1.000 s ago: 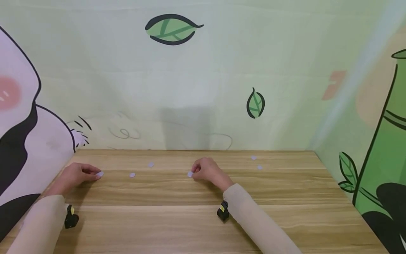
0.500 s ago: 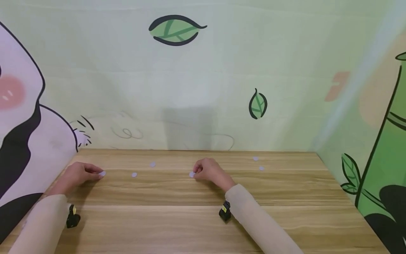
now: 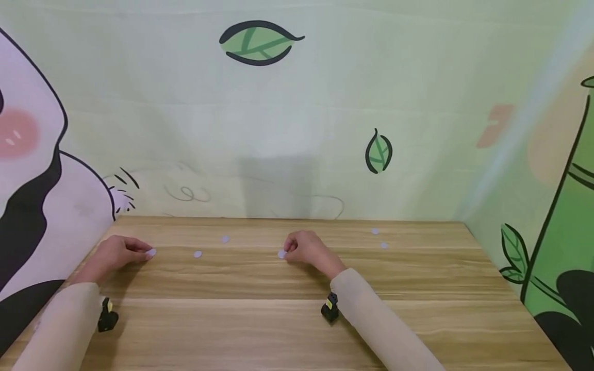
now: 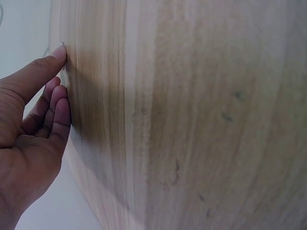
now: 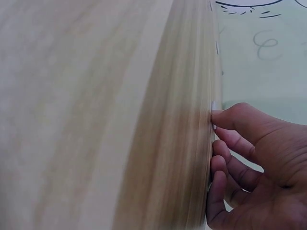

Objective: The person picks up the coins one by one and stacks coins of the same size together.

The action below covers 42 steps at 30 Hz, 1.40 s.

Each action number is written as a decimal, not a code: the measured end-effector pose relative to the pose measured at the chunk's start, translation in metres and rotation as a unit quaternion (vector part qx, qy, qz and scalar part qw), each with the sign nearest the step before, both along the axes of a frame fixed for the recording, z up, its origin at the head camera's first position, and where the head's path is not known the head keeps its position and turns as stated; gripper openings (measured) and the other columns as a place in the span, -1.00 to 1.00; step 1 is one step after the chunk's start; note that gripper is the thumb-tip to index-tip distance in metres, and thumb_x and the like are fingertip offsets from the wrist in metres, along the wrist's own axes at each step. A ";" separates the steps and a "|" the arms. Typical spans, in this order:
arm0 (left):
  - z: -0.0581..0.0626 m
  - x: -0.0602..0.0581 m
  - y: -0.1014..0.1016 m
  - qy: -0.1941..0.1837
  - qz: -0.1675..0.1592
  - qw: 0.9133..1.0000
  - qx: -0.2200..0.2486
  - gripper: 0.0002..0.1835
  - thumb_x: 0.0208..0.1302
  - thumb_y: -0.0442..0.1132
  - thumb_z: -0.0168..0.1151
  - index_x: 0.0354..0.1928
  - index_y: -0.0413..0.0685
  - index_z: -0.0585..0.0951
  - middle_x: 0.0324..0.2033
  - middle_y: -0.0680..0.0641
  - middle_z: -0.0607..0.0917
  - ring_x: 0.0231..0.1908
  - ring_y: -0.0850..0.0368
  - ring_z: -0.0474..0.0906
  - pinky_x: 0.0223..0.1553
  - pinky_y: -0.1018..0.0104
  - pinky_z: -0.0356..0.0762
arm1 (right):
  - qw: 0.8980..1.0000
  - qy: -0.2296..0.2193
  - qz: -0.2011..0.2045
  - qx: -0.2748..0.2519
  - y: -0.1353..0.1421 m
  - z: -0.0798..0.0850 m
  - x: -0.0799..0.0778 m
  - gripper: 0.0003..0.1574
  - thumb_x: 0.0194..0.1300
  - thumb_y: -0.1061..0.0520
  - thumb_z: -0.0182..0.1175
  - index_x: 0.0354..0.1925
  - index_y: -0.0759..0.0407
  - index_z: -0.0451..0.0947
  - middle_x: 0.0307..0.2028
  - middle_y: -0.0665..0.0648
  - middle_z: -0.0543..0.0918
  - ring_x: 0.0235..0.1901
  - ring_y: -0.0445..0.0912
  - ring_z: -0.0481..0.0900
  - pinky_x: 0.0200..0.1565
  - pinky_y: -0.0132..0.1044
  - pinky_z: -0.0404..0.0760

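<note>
At the left of the table, my left hand (image 3: pixel 117 253) pinches a small, pale white disc (image 3: pixel 151 252) between thumb and fingers, low at the table surface. My right hand (image 3: pixel 308 251), near the table's middle, has its thumb and index finger on another small white disc (image 3: pixel 281 254), whose left part sticks out from under them. In the left wrist view the thumb of my left hand (image 4: pixel 36 115) hides most of its disc. The right wrist view has the disc (image 5: pixel 214 106) as a thin, edge-on sliver at the fingertips of my right hand (image 5: pixel 261 163).
Two more pale discs, a nearer one (image 3: pixel 197 254) and a farther one (image 3: pixel 225 239), lie flat between my hands. To the right are another two, the back disc (image 3: pixel 375 231) and front disc (image 3: pixel 384 246). A printed wall cloth (image 3: pixel 278 118) rises behind the wooden table (image 3: pixel 223 330).
The head view has shifted slightly, so everything appears a little farther right. Both hands keep the same place and pose over the table, each at its disc.
</note>
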<state>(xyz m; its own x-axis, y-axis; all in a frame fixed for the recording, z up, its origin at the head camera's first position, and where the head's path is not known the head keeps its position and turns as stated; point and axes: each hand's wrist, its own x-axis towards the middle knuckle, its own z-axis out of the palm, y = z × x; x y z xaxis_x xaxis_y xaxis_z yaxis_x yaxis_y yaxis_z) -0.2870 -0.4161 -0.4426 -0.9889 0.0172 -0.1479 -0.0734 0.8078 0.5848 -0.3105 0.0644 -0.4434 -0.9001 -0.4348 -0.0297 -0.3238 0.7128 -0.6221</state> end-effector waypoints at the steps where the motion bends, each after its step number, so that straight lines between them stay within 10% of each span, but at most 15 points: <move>1: 0.000 0.000 0.000 0.000 0.001 1.000 0.000 -0.53 0.25 -0.02 0.46 0.01 -0.28 0.72 -0.01 -0.34 0.71 -0.01 -0.24 0.52 0.07 -0.18 0.45 | 1.000 0.002 0.003 0.000 0.000 0.000 0.000 -0.84 0.20 0.20 0.46 -0.29 0.15 0.64 -0.46 -0.03 0.54 -0.43 -0.19 0.41 -0.32 -0.39 0.40; 42: 0.004 -0.003 0.007 0.044 -0.051 0.996 -0.057 -0.63 0.21 0.00 0.49 -0.16 -0.17 0.79 -0.23 -0.11 0.80 -0.22 0.07 0.55 -0.16 0.18 0.47 | 1.000 0.009 0.020 -0.001 0.002 -0.001 -0.003 -0.85 0.20 0.14 0.47 -0.24 0.10 0.71 -0.48 -0.04 0.56 -0.46 -0.22 0.41 -0.36 -0.40 0.39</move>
